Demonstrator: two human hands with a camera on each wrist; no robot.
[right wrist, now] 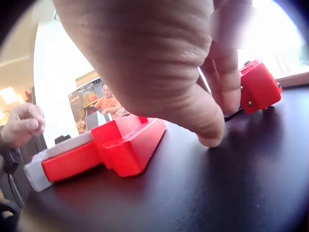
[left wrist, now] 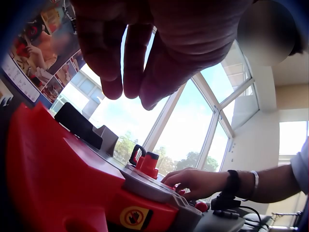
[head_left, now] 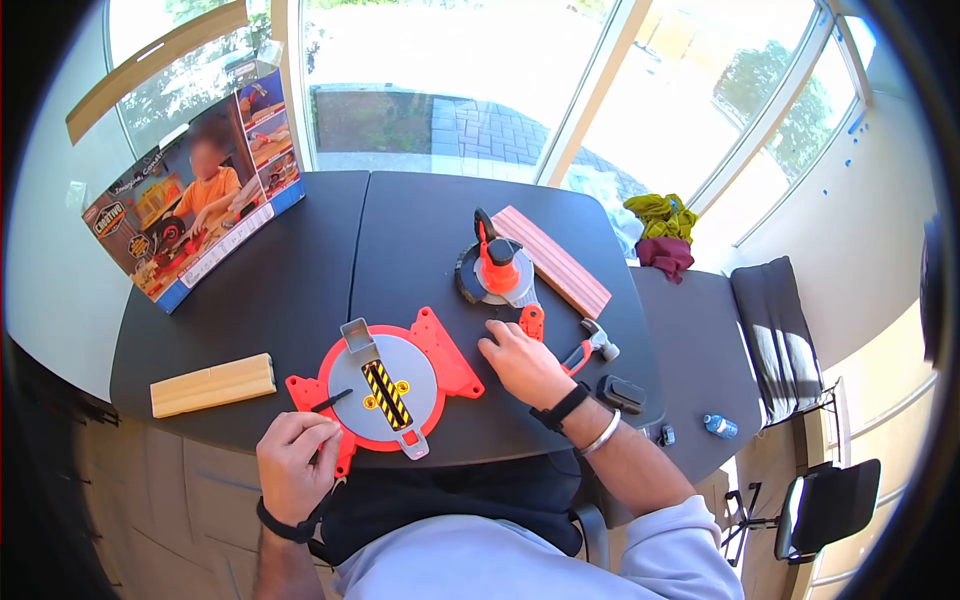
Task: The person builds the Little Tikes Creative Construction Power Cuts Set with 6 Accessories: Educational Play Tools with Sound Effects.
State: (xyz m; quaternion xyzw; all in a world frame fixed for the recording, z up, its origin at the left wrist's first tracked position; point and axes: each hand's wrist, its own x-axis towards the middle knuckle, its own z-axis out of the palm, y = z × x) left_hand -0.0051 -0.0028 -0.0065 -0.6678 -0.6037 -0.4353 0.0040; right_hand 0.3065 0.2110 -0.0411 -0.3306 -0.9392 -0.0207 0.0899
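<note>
A round grey turntable with a red base (head_left: 414, 374) lies on the table, a black-and-yellow striped strip (head_left: 385, 396) across it. By its left edge my left hand (head_left: 298, 465) is raised, fingers loosely bent; in the left wrist view the hand (left wrist: 159, 43) shows nothing between its fingers. My right hand (head_left: 528, 368) reaches down to the tabletop beside the orange and grey toy saw (head_left: 500, 272). In the right wrist view its thumb (right wrist: 211, 135) and fingers stand apart, near the saw's red end (right wrist: 260, 87); a small dark thing under the fingertips is partly hidden.
A wooden block (head_left: 213, 386) lies at the left, with a large picture box (head_left: 195, 190) behind it. A reddish plank (head_left: 553, 262) lies behind the saw. The toy hammer (head_left: 597, 343) and a black case (head_left: 622, 392) lie right of my right hand, near the table's edge.
</note>
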